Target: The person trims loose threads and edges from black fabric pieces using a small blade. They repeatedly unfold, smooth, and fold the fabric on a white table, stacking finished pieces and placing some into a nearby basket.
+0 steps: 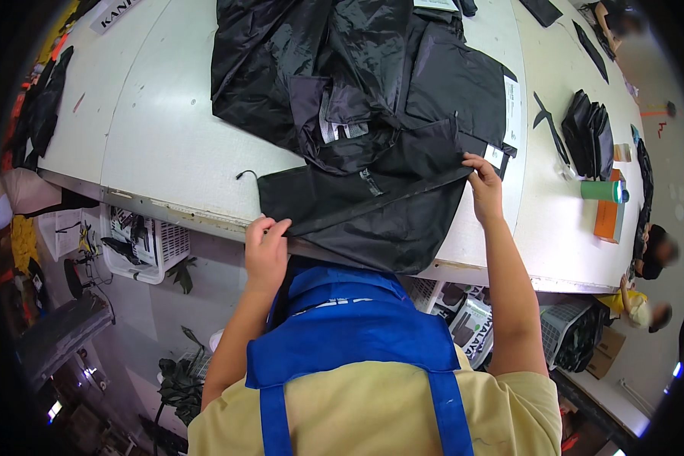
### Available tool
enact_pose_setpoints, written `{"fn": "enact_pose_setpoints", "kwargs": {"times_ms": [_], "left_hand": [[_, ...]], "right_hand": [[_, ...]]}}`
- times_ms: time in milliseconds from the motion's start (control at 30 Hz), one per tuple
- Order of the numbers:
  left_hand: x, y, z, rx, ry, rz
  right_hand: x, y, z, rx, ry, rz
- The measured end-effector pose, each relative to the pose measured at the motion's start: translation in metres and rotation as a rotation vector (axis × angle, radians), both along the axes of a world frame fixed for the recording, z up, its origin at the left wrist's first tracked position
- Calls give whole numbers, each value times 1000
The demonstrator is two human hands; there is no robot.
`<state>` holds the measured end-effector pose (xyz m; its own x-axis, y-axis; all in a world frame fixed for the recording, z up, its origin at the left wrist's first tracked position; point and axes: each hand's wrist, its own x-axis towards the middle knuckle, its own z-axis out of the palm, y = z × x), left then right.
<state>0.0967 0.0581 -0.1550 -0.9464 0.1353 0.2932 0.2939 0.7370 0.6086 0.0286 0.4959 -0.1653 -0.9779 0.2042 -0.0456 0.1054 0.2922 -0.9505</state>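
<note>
A dark, shiny black garment (357, 205) lies bunched over the near edge of the worktable, its lower part hanging over the side. My left hand (267, 251) is closed on its near left edge, thumb and fingers pinched together. At the other end of the same folded edge, my right hand (485, 182) pinches the cloth between thumb and fingertips. The edge runs slanting between both hands. A white inner label (340, 129) shows in the bunched cloth, and a short cord (245, 174) sticks out at the left.
Folded black cloth with a white card (512, 114) lies beyond my right hand. Farther right are scissors (549, 125), a black folded bundle (587, 135), a green bottle (602, 190) and an orange box (608, 219). White baskets (148, 247) stand below the table edge. Other people are at the right.
</note>
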Motion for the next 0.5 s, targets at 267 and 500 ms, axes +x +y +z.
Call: {"fn": "enact_pose_setpoints", "kwargs": {"times_ms": [267,500], "left_hand": [[-15,-43,23,-202,-397,-484],[-9,-33,-6,-265,-336,31]], "right_hand": [[-45,14,52,602,-458,594],[38,-126,15,633,180,657]]}}
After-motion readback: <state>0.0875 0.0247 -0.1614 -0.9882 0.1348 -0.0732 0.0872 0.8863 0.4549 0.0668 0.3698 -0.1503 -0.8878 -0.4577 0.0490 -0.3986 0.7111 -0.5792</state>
